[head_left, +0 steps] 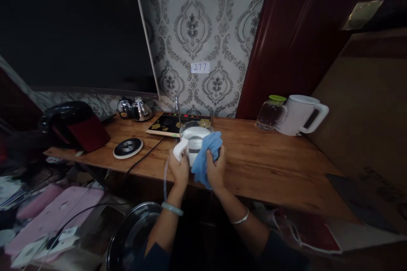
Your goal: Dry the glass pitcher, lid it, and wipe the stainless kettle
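Observation:
Near the front edge of the table, my left hand (pixel 179 168) is wrapped round the white handle of a glass kettle (pixel 194 132) with a white rim. The kettle's opening faces up towards me. In my right hand (pixel 216 169) is a bunched blue cloth (pixel 203 161), pressed against the kettle's right side and hiding part of it. Just behind the kettle lies a black induction cooktop (pixel 165 123) with gold flowers and lit red marks. A thin clear tube (pixel 165 180) hangs down beside my left hand.
A round black power base (pixel 128 148) lies left of the cooktop, with a dark cord nearby. Shiny metal pots (pixel 141 110) and a red-and-black appliance (pixel 81 127) stand further left. At the right are a green-lidded glass jug (pixel 270 113) and a white electric kettle (pixel 300 114).

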{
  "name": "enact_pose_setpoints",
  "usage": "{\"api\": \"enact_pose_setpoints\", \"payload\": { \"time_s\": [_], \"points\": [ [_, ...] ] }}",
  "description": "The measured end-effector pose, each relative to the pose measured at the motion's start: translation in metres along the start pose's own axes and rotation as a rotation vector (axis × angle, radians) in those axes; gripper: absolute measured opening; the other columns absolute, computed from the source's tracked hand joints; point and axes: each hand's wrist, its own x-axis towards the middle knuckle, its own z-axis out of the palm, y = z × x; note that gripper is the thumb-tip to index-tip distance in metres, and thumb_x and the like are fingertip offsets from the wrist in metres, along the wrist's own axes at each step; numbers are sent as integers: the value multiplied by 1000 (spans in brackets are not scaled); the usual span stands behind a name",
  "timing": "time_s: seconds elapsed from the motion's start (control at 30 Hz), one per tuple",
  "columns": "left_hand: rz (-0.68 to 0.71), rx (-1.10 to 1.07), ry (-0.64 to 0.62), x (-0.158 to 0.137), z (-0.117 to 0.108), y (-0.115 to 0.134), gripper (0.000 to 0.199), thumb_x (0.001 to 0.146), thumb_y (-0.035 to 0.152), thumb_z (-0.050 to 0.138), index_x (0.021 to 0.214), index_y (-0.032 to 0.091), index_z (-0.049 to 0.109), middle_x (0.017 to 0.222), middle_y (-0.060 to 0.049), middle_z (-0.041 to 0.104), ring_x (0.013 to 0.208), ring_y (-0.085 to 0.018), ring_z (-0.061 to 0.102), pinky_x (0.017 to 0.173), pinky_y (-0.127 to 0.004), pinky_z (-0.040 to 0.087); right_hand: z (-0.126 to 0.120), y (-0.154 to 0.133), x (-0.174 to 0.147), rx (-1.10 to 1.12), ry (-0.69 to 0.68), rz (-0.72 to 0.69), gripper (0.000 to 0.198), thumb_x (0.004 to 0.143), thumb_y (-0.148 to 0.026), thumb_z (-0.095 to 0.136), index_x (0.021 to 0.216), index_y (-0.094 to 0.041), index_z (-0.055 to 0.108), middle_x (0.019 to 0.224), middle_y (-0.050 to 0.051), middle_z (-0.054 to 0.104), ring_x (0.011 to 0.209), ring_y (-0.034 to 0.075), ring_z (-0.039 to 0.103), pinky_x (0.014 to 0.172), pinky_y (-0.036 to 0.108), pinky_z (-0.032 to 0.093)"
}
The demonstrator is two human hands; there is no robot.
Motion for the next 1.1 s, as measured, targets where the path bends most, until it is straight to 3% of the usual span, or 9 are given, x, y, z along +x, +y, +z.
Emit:
{"api": "enact_pose_setpoints", "payload": {
  "time_s": [0.13,0.27,0.43,0.53,0.6,0.7,0.87,1.03,1.1],
  "points": [
    [-8,-22,-4,-10,11,-3,16,73,28,63,85,21,56,75,2,60,72,-16,56,69,-29,44,-7,17,-14,-223,-210,-268,38,82,-22,56,119,-25,60,131,11,51,125,30,45,110,50,35],
    [3,8,-84,-14,9,-7,20,71,25,63,90,21,57,81,0,59,79,-18,57,76,-33,46,-23,29,-15,-332,-454,-326,41,74,-10,54,110,-25,66,125,9,57,119,29,49,108,49,38],
    [177,65,-90,-38,-21,5,49,73,33,68,118,19,54,116,-11,58,107,-26,56,91,-41,47,-46,20,-9,-184,-364,-156,33,77,-17,56,109,-22,65,112,10,63,108,28,57,97,43,47],
    [266,37,-113,-68,-40,16,49,78,41,67,120,19,55,121,-14,56,112,-29,57,96,-44,47,-54,-4,-17,-14,-306,-25,26,79,-28,64,105,-22,64,106,7,66,102,26,60,94,40,48],
    [214,-31,-205,-88,-47,21,63,73,49,72,126,19,53,128,-16,55,116,-31,58,96,-46,49,-54,-23,-28,124,-376,90,29,80,-33,68,106,-23,64,103,6,67,99,25,62,92,37,50],
    [-33,-131,-281,-104,-53,25,83,68,56,76,136,20,47,128,-17,60,112,-32,63,90,-45,54,-50,-45,-42,362,-587,301,36,85,-46,66,114,-26,66,104,4,70,99,24,65,90,36,52],
    [-394,-175,-183,-84,-73,30,62,75,54,73,124,19,58,111,-11,71,97,-27,70,85,-40,57,-41,-40,-35,380,-760,348,37,85,-52,66,111,-26,72,105,6,73,104,27,66,92,41,53],
    [-273,-139,111,-42,-91,34,49,80,49,69,118,20,61,107,-6,72,96,-22,69,86,-34,55,-20,-17,-18,198,-531,234,32,78,-39,70,107,-25,72,109,8,74,99,26,67,87,40,54],
    [-210,-116,138,-27,-88,31,48,82,47,68,121,20,60,112,-6,71,101,-21,67,91,-32,53,-6,-15,-18,228,-516,215,36,77,-36,68,112,-24,69,113,8,73,104,25,67,92,40,53]
  ]
}}
